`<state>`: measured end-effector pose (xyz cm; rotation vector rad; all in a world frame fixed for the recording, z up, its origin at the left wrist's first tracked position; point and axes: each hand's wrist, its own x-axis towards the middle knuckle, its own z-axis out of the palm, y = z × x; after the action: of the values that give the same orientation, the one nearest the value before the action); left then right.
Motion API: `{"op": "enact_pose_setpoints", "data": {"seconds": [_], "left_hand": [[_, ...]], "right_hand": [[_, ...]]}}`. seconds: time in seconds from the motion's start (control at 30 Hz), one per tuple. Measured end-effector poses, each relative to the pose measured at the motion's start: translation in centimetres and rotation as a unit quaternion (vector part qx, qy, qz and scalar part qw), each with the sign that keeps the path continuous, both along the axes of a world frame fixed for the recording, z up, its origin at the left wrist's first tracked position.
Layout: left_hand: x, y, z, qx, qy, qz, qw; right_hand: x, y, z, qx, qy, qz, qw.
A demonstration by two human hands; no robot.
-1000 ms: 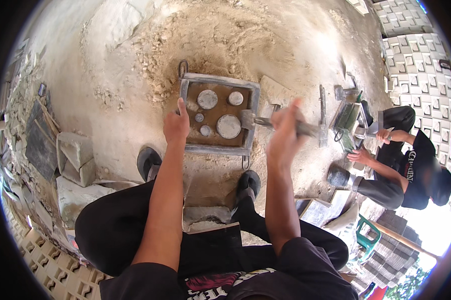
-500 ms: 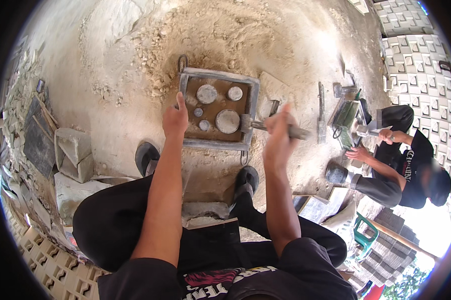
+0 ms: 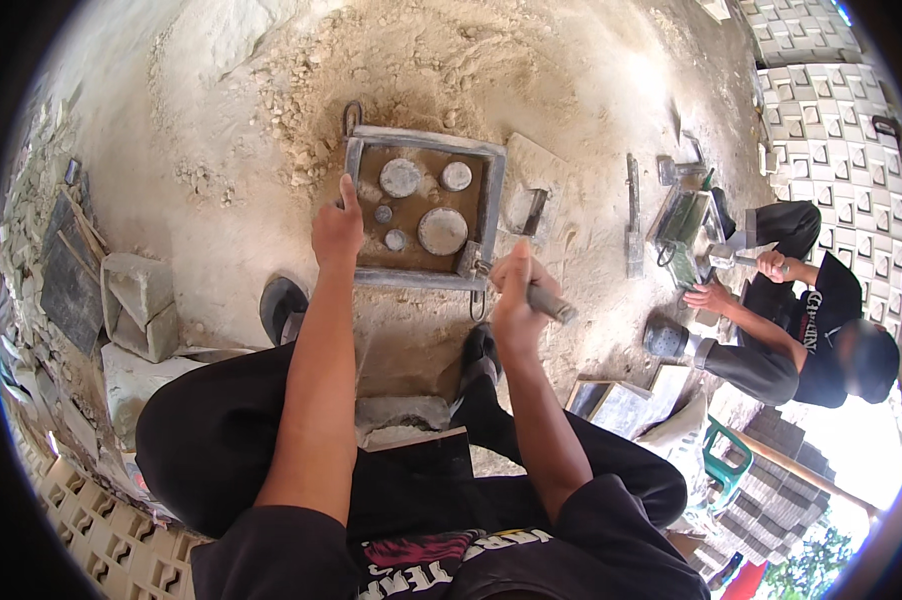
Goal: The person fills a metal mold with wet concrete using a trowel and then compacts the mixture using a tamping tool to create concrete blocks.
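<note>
A square grey mould frame lies on the sandy ground in front of me, filled with packed brown sand. Several round grey discs, large and small, sit in the sand, among them a large disc at the lower right. My left hand is closed at the frame's left side, its thumb pointing up along the edge; its fingers are partly hidden. In my right hand is a hammer, gripped by its handle. The hammer's head is at the frame's near right corner, slightly blurred.
A flat slab lies right of the frame. Farther right, a seated co-worker holds a hammer over another mould. Concrete blocks stand at left, patterned blocks at far right, and a green chair at lower right.
The hammer has moved from beside the large disc toward the near right corner, and my right hand has come nearer to me. My left hand stays at the frame's left side.
</note>
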<state>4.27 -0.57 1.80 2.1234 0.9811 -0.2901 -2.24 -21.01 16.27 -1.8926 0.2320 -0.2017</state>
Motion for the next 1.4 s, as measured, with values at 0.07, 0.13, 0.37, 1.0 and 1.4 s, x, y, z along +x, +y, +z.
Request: {"op": "enact_pose_setpoints", "data": {"seconds": [0.07,0.13,0.37,1.0,1.4], "left_hand": [[0.1,0.5,0.0,0.01,-0.007,-0.002,1.0],[-0.2,0.3,0.3,0.005,-0.003,-0.006,1.0],[-0.1,0.5,0.7,0.014,0.008,0.008,1.0],[0.1,-0.1,0.7,-0.017,-0.001,-0.003,1.0],[-0.1,0.2,1.1,-0.021,-0.013,-0.005,1.0]], "right_hand": [[0.4,0.4,2.3,0.072,-0.069,-0.012,0.995],[-0.2,0.6,3.4,0.088,-0.098,-0.028,0.991],[0.2,1.1,3.2,0.061,-0.087,-0.041,0.994],[0.0,1.6,2.1,-0.052,-0.203,-0.019,0.978],[1.2,1.8,5.0,-0.044,-0.282,0.03,0.958]]}}
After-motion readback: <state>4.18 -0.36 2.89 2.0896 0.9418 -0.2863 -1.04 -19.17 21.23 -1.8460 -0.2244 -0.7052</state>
